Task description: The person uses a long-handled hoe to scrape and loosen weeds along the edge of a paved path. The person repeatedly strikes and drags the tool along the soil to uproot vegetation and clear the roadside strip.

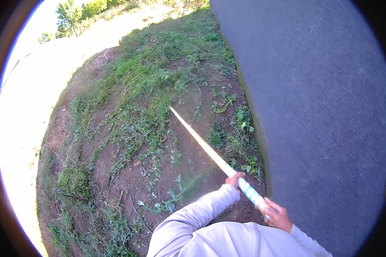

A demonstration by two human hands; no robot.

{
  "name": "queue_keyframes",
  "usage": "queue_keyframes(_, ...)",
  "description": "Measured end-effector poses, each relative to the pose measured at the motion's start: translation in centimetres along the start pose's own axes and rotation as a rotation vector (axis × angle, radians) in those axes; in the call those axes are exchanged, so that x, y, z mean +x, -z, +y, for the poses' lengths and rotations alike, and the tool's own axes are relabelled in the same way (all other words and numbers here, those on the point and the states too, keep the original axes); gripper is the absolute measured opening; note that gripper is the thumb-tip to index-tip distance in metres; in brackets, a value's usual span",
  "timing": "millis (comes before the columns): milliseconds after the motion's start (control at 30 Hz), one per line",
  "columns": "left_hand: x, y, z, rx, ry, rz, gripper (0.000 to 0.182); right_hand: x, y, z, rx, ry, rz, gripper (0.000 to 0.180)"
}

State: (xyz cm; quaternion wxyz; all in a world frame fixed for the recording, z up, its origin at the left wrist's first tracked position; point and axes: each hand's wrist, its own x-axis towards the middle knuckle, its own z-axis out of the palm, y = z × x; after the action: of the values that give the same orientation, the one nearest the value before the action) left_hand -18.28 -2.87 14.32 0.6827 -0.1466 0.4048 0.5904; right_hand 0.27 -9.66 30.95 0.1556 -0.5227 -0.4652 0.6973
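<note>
A long pale wooden pole [200, 140] runs slantwise from my body out over weedy soil. White and blue wrapping covers its near part. My left hand [235, 180] grips the pole at the upper part of this wrapping. Closer to my waist, my right hand [277, 214] is closed round the near end. The far tip looks reddish and meets green weeds [162, 107]; whether a tool head is fixed there, I cannot tell. Below the pole lies brown soil [188, 151], with a blurred leafy plant [189, 188] just left of my left hand.
A tall grey wall [312, 106] rises close on my right, its mossy foot bordering the soil. Broad-leaved plants [244, 123] grow along it. Tangled weeds [135, 135] spread on the left, with dry grass [58, 131] beyond. Trees [69, 16] stand far off past bright sunlit ground.
</note>
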Motion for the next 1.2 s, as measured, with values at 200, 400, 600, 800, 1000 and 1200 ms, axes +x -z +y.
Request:
queue_keyframes(200,11.5,5.4,15.4,0.235,-0.225,0.364,0.029,16.6,-10.6,-2.4,-0.022,-0.1,-0.106,0.05)
queue_keyframes(400,6.6,2.9,9.5,-0.101,0.063,-0.236,0.02,6.8,-2.4,-3.5,-0.044,-0.126,-0.019,0.051)
queue_keyframes(600,0.7,-3.7,1.0,-0.395,0.306,-0.405,0.012,-13.3,7.6,-8.5,-0.308,-0.175,0.387,0.053)
queue_keyframes(800,-1.5,-6.0,-2.2,-0.437,0.428,-0.366,0.012,-15.0,8.4,-12.3,-0.212,0.039,0.474,0.057)
queue_keyframes(1000,9.9,7.5,9.0,-0.211,0.185,0.24,0.018,3.3,0.6,1.7,-0.306,0.004,0.178,0.045)
queue_keyframes(1200,7.5,1.6,-1.2,-0.324,0.148,0.018,0.014,-3.4,6.9,-1.1,-0.187,0.029,0.284,0.046)
